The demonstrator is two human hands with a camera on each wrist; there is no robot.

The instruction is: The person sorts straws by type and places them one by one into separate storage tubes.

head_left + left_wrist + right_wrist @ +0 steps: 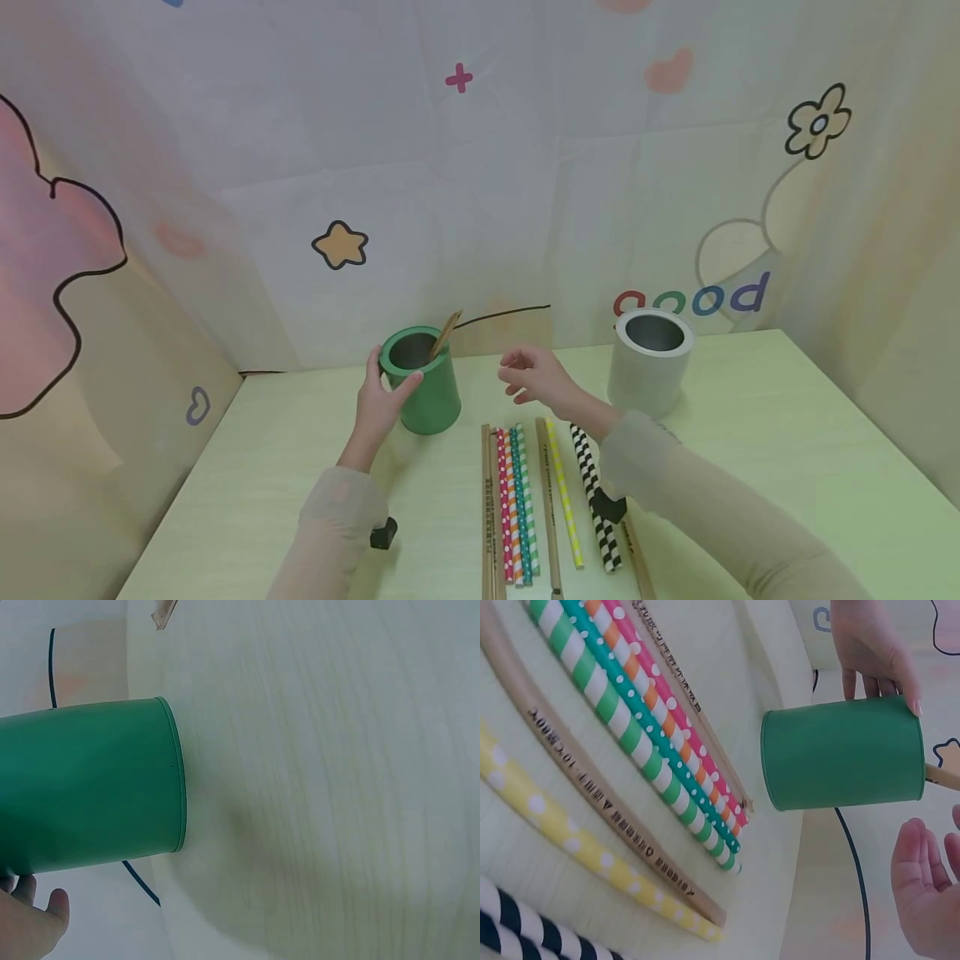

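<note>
My left hand point(381, 408) grips the green canister point(431, 400) at its upper left side, thumb across the front near the rim. One brown paper-wrapped straw point(446, 335) leans inside and sticks out over the right side of the rim. In the left wrist view the canister point(90, 787) fills the left, with part of the hand point(34, 919) below it. My right hand point(543, 383) is raised to the right of the canister, fingers loosely bent, holding nothing. Below it on the table lie green-striped point(527, 500), yellow point(564, 496) and checkered point(596, 500) paper straws.
A white canister point(648, 375) stands at the back right, behind my right forearm. More brown wrapped straws point(487, 508) lie left of the pink dotted straw point(504, 508). A patterned curtain point(420, 167) hangs behind the pale table point(255, 467).
</note>
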